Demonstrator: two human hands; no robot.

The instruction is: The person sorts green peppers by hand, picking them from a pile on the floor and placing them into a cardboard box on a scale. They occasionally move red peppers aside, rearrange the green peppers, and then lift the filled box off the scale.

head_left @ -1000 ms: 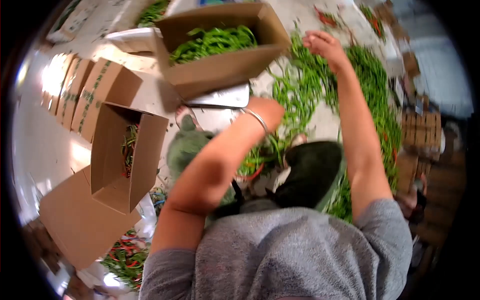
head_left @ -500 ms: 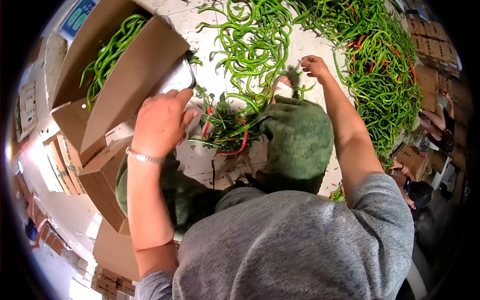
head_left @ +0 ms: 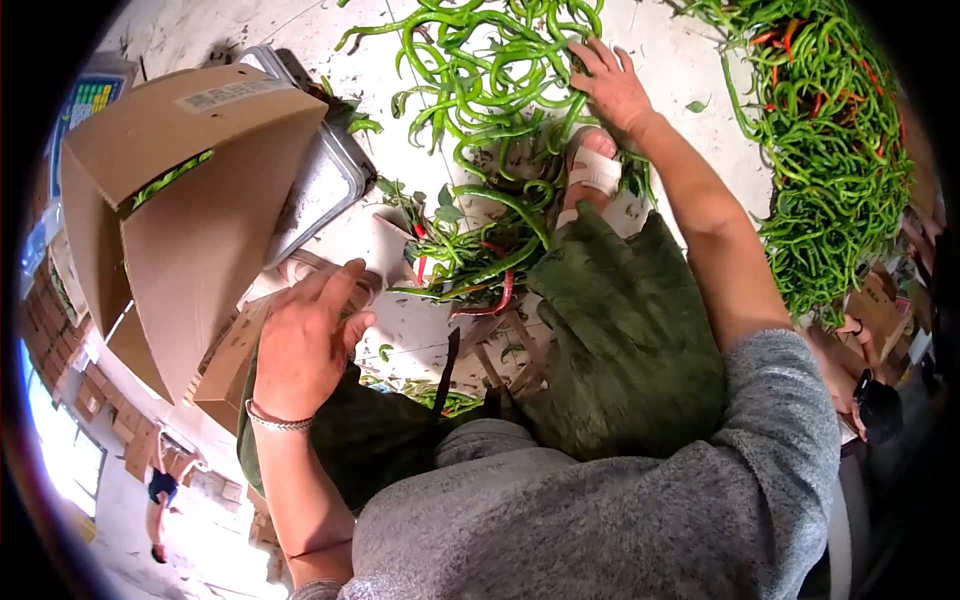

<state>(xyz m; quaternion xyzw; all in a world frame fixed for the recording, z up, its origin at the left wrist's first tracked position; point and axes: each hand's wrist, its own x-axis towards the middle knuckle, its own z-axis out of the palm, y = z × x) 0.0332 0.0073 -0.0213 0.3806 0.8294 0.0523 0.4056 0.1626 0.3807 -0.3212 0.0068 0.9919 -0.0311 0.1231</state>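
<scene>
My right hand point(head_left: 613, 90) reaches forward with its fingers spread, fingertips at the right edge of a loose spread of long green chili peppers point(head_left: 480, 50) on the pale floor. My left hand point(head_left: 308, 335) hangs over my left knee, palm down, fingers stretched out and holding nothing. Close to it on the left stands a cardboard box point(head_left: 200, 190) with raised flaps; only a sliver of green peppers shows through a gap. Between my feet lies a small heap of leaves, green peppers and a few red chili peppers point(head_left: 505, 292).
A big pile of green peppers with some red ones point(head_left: 840, 150) covers the floor at the right. The box is on a metal platform scale point(head_left: 335, 185), with its keypad display point(head_left: 85, 105) behind. Another person point(head_left: 165, 490) is far off at lower left; another person's arm and dark cap point(head_left: 878, 408) show at right.
My right hand has gone forward to the pepper spread, and its fingers have opened out. The view has shifted, so the box flaps now hide most of its peppers. My left hand stays above the knee.
</scene>
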